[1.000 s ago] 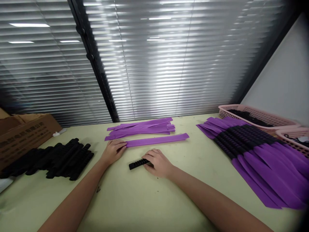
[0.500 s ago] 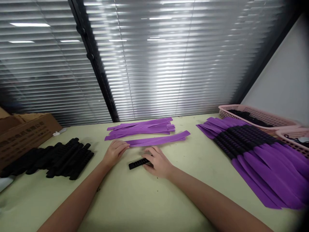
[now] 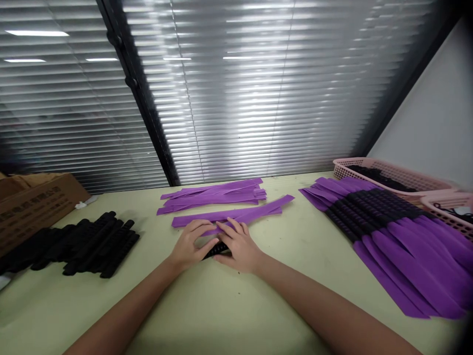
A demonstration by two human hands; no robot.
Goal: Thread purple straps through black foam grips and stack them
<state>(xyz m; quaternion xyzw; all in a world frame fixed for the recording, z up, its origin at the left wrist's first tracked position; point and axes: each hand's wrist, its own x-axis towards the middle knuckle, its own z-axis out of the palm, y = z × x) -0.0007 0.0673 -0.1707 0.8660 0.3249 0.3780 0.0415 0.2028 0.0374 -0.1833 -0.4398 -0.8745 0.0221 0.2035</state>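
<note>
Both hands meet at the middle of the table over a black ridged piece (image 3: 216, 250), which is partly hidden by fingers. My right hand (image 3: 240, 248) is closed around its right part. My left hand (image 3: 190, 245) is closed at its left, with the thumb against the black piece and the fingertips on a purple strip (image 3: 254, 213). That strip runs from between the hands up to the right. Other flat purple strips (image 3: 185, 220) lie just behind the fingers.
Behind lies a pile of purple strips (image 3: 218, 192). Black ridged pieces (image 3: 92, 241) are heaped on the left, near a cardboard box (image 3: 40, 204). At right, purple strips with black middles (image 3: 373, 217) lie in a row beside pink baskets (image 3: 417, 183). Blinds (image 3: 236, 98) stand behind the table.
My left hand has moved right and closer, bringing the purple strip's end to the black piece. My right hand stays on the black piece. The view has shifted slightly.
</note>
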